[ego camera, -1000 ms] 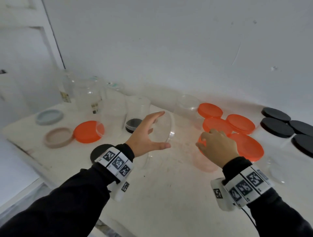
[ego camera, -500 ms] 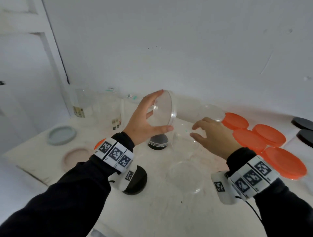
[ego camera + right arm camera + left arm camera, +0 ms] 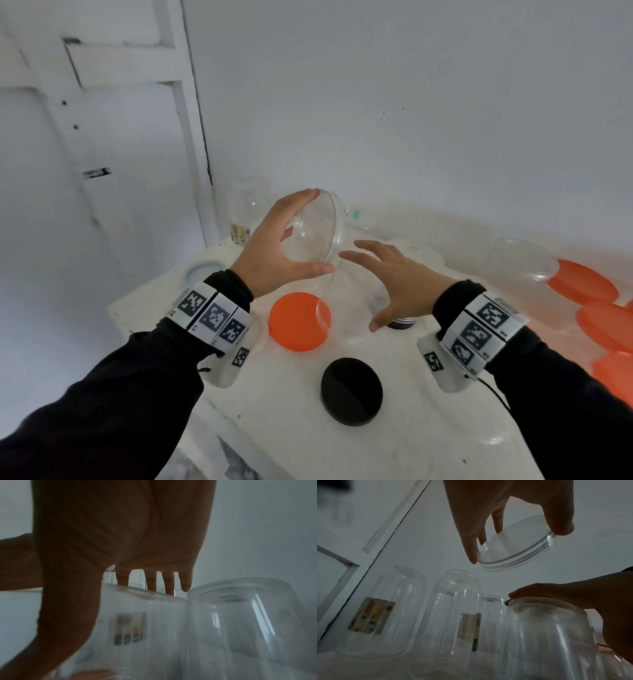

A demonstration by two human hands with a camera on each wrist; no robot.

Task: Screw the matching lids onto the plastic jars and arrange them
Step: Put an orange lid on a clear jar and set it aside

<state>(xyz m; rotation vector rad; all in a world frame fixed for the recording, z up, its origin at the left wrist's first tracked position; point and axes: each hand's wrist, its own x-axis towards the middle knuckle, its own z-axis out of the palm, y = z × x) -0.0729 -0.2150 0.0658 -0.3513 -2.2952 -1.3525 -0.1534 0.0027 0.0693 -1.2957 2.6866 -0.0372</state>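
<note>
My left hand (image 3: 320, 231) is raised above the white table (image 3: 274, 428), pinching a clear round lid (image 3: 308, 240) on edge between fingertips and thumb. The left wrist view shows the same lid (image 3: 517, 545), its threaded rim facing down and away. My right hand (image 3: 359, 291) is spread, fingers straight, just below and right of the lid. It rests on the upturned base of a clear plastic jar (image 3: 547, 635), which stands mouth down. In the right wrist view my fingertips (image 3: 169, 588) touch the far edge of that jar (image 3: 137, 622).
A loose orange lid (image 3: 298, 322) and a black lid (image 3: 351, 390) lie near me; another black lid (image 3: 400, 323) peeks from under my right hand. Tall clear labelled jars (image 3: 453, 615) stand by the back wall. Orange-lidded jars (image 3: 582, 281) crowd the right. The table edge runs front left.
My right hand left the orange-lidded jars and swung left onto the upturned clear jar. My left hand lifted the clear lid higher. The view turned left.
</note>
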